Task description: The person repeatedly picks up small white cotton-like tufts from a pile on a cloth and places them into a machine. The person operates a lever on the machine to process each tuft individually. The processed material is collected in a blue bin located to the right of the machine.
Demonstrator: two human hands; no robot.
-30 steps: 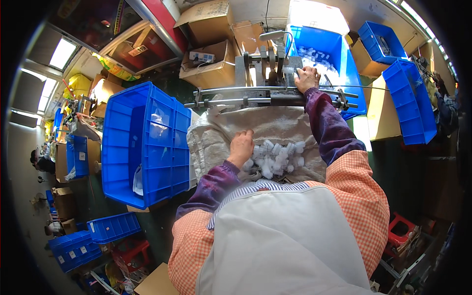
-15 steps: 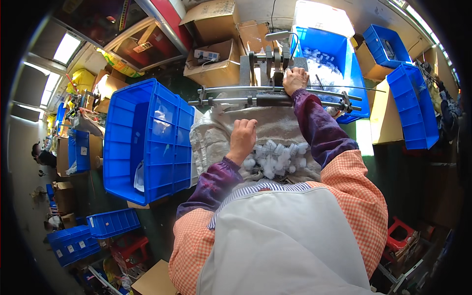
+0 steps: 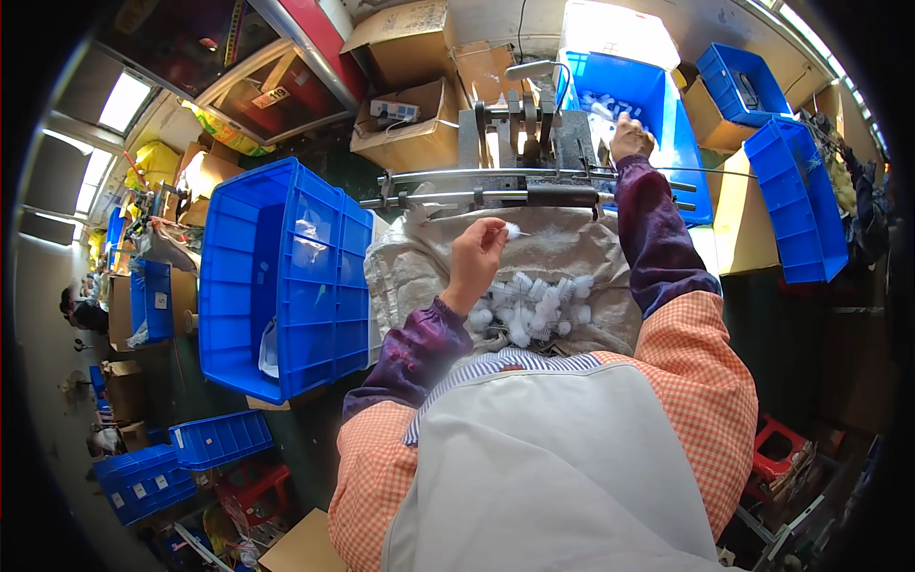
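My left hand (image 3: 477,259) is closed in a pinch over the cloth, holding a small white-tufted brush (image 3: 513,231) with a thin stem. Just nearer on the grey cloth (image 3: 405,253) on my lap lies a pile of small white brushes (image 3: 530,307). My right hand (image 3: 630,141) reaches over the near part of a blue bin (image 3: 675,129) with white pieces (image 3: 602,116) inside. Its fingers are curled, and what they hold, if anything, cannot be made out. Left of it stands a metal bench machine (image 3: 522,133) with a horizontal bar (image 3: 457,198) in front.
A large blue crate (image 3: 329,276) stands at my left. Cardboard boxes (image 3: 415,143) sit behind the machine. More blue crates (image 3: 796,200) are stacked at the right, and a thin rod (image 3: 705,171) juts out beside my right forearm. A red stool (image 3: 777,446) is at lower right.
My right hand has moved right from the machine to over the blue bin. My left hand has shifted slightly, and a white brush now shows at its fingertips.
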